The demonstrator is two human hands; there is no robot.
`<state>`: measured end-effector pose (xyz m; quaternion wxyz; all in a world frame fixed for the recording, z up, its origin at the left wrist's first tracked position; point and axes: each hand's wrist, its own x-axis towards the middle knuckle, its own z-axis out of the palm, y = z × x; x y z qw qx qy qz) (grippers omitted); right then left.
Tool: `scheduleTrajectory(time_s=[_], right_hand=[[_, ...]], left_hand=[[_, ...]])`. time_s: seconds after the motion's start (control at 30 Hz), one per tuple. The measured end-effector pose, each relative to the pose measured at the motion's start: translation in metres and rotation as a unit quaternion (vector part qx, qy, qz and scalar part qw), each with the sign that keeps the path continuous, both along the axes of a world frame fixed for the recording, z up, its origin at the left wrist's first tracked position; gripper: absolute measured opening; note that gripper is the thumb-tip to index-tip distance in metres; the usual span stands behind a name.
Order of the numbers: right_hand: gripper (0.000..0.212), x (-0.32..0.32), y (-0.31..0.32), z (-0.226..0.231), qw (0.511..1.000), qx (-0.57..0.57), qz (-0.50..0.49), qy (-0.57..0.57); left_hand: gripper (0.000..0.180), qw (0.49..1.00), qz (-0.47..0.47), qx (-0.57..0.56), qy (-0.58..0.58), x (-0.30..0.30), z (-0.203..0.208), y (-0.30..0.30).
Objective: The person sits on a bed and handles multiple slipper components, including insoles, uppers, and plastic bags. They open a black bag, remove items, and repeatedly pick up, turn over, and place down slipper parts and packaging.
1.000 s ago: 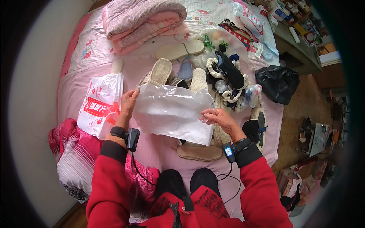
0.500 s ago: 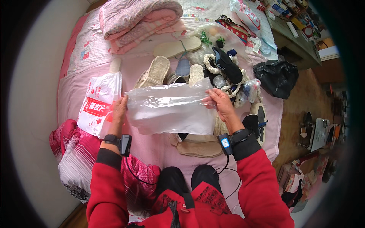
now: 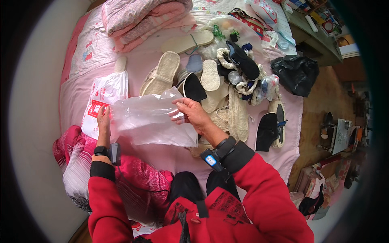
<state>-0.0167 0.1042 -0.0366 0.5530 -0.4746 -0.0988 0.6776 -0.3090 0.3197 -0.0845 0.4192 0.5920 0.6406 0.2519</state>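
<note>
the right hand (image 3: 192, 113) is pinching the upper right edge of a clear plastic bag (image 3: 152, 129) between thumb and fingers, while the left hand (image 3: 103, 120) is gripping its left edge. the bag is stretching between them above a pink-sheeted bed (image 3: 279, 160), in front of the person's knees. beyond the left hand, a white and red printed bag (image 3: 108, 87) is lying flat; nearer the body, a pink and white patterned cloth (image 3: 137, 174) is bunching up. just past the bag, a tied pair of pale soles (image 3: 167, 67), a black shoe upper (image 3: 194, 88) and a white insole (image 3: 210, 75) are lying close together. farther right, a black plastic bag (image 3: 295, 77) is sitting crumpled at the bed's edge. a folded quilt (image 3: 146, 18) is resting at the far side, and a cluttered counter (image 3: 312, 38) is standing at upper right.
</note>
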Motion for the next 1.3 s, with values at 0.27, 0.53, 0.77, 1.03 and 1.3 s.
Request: scheduleTrajectory(time_s=[0.27,0.53,0.77,1.03,1.3], right_hand=[[0.027,-0.017,0.011,0.012,1.0,0.02,-0.011,-0.012],[0.025,-0.003,-0.006,0.024,0.999,-0.007,-0.037,-0.032],[0.023,0.003,-0.004,0.049,0.997,0.017,-0.079,-0.007],[0.023,-0.012,0.021,0.062,0.992,0.041,-0.103,0.068],[0.024,-0.033,0.043,0.067,0.984,0.068,-0.096,0.135]], left_hand=[[0.052,0.986,0.008,0.035,0.161,-0.039,-0.015,-0.013],[0.086,0.905,-0.165,-0.034,0.392,-0.049,-0.027,-0.035],[0.056,0.869,-0.194,-0.026,0.455,-0.064,-0.026,-0.029],[0.024,0.953,0.007,0.171,0.248,-0.12,-0.008,0.065],[0.027,0.935,0.1,0.315,0.129,-0.155,0.058,0.118]])
